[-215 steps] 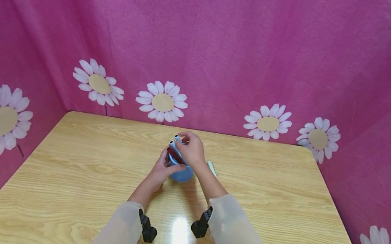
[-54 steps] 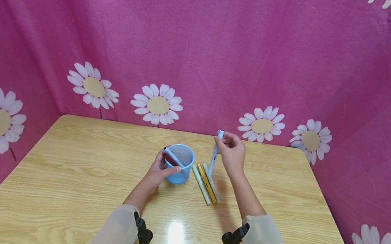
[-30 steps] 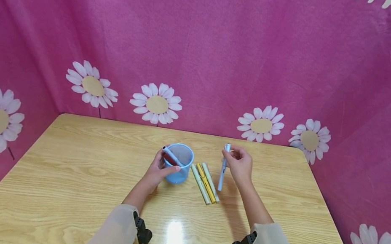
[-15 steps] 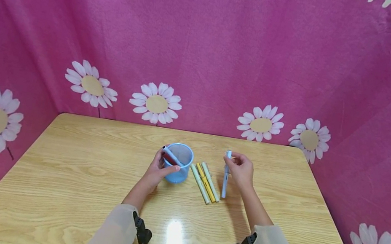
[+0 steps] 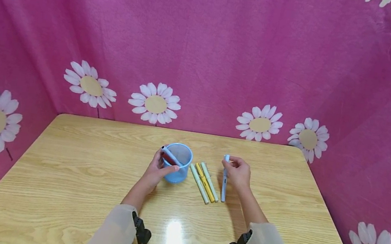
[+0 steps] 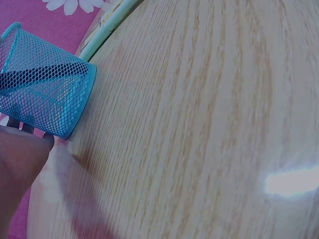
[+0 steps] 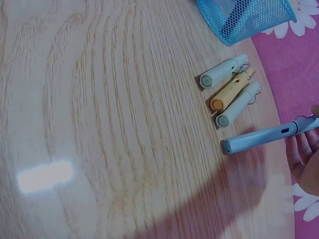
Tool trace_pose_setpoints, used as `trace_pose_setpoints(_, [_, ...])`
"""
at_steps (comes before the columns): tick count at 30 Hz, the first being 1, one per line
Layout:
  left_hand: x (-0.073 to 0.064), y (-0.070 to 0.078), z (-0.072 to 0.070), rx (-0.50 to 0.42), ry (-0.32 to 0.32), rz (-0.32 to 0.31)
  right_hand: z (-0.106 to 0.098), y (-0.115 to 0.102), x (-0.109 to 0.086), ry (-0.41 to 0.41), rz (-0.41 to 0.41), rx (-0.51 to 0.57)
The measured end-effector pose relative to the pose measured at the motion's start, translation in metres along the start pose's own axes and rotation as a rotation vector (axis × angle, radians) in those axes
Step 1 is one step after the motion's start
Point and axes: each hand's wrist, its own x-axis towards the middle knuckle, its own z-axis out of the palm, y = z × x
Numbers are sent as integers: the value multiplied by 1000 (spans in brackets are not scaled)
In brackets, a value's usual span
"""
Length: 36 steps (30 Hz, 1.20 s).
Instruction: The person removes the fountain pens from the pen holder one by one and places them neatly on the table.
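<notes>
My left hand point(image 5: 155, 172) holds the side of a blue mesh pen cup point(image 5: 180, 175), which stands upright on the table. Inside it lean a light blue pen point(image 5: 173, 156) and a dark red one point(image 5: 169, 159), partly hidden by the cup's rim. My right hand point(image 5: 240, 174) pinches another light blue pen point(image 7: 259, 138) near its clip end; the other end points down at the tabletop, at or very near it. Just left of that pen, two pale green pens point(image 7: 218, 74) lie side by side with a yellow pen point(image 7: 230, 93) between them.
The wooden table point(image 5: 75, 179) has its far edge close behind the cup. A pink curtain point(image 5: 206, 55) with white daisies hangs behind and at both sides. Light glares off the tabletop point(image 5: 176, 242) near the front.
The right hand has carried the light blue pen right from above the lying pens and lowered it to the table on their right. Earlier both hands were at the cup; the left still holds it.
</notes>
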Motion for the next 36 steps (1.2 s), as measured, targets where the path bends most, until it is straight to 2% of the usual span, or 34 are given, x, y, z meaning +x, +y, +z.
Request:
trace_pose_setpoints(14, [-2, 6, 0, 20, 1, -24, 16, 7, 8, -1, 52, 41])
trace_pose_setpoints(24, [-1, 7, 0, 20, -3, -36, 22, 2, 5, -41, 104, 73])
trace_pose_setpoints(36, [-3, 6, 0, 24, 3, -39, 33, 13, 4, -23, 103, 35])
